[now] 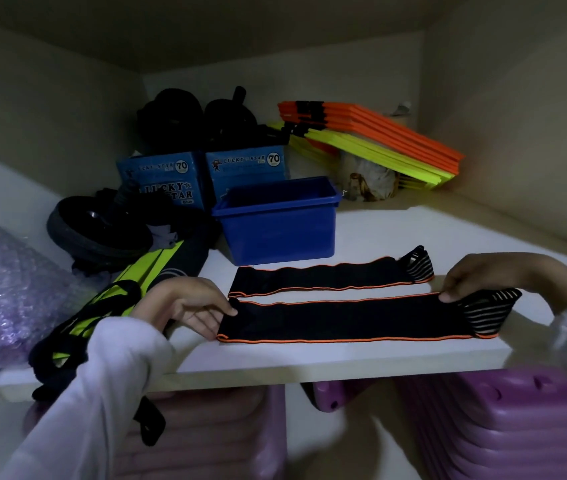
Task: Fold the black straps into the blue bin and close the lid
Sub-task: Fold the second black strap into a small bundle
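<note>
Pinching near strap [344,318] ends, both hands [192,303] [472,277] work before lidless blue bin [278,226].

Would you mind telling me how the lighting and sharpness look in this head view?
Head view: dim overall, with corners fading to dark; the near strap and blue bin read sharply; the left hand and right hand are slightly soft; wide-angle bending curves the shelf edges.
</note>
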The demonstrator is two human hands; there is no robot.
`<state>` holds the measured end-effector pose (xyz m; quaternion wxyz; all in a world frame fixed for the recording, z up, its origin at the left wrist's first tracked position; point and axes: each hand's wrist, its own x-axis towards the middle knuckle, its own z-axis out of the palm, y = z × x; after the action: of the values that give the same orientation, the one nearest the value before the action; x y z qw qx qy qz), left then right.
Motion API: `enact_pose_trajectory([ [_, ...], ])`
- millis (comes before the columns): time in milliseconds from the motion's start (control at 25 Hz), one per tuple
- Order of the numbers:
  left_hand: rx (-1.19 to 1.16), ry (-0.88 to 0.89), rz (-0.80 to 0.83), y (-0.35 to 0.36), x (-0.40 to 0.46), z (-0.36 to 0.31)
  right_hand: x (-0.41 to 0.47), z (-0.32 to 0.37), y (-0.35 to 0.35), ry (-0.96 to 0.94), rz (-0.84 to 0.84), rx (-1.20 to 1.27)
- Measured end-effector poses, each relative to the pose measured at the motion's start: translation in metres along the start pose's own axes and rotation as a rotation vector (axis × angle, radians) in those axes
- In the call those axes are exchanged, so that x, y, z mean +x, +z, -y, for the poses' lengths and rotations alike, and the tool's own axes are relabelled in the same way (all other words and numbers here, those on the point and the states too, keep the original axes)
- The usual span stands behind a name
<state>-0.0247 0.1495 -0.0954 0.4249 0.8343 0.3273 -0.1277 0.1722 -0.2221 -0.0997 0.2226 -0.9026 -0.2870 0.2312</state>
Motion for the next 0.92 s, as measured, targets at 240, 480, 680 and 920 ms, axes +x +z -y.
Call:
enact_pose_trajectory([
  [240,-0.170,0.076,-0.080,-0.005,0.005,-0.001,0.001,0.007,-0.012,0.008,-0.095,0.102],
  [480,-0.329,0.211,-0.371,-0.006,0.020,-0.026,0.025,0.025,-0.035,0.185,-0.330,0.219],
  [680,-0.302,0.187,-0.452,-0.005,0.043,-0.039,0.047,0.037,-0.038,0.288,-0.399,0.202],
  [920,-0.258,0.095,-0.445,-0.001,0.064,-0.032,0.072,0.043,-0.023,0.334,-0.412,0.037],
])
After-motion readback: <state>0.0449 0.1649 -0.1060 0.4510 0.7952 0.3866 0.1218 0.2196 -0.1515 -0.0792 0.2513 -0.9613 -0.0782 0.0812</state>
